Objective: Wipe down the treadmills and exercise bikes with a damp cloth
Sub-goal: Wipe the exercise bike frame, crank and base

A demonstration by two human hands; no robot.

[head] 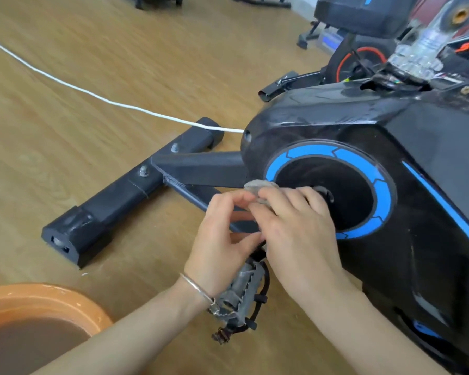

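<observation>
A black exercise bike (377, 136) with a blue ring around its crank disc fills the right side. A small grey cloth (260, 186) is bunched against the crank arm just left of the disc's hub. My right hand (293, 226) presses on the cloth with its fingers curled over it. My left hand (222, 236), with a bracelet at the wrist, pinches the cloth's left edge with its fingertips. The grey pedal (241, 290) hangs below my hands, partly hidden by my left wrist.
An orange basin (65, 299) of murky water stands at the bottom left on the wooden floor. The bike's black front stabiliser bar (119, 196) lies to the left. A white cord (92, 96) crosses the floor. Another bike (358, 60) stands behind.
</observation>
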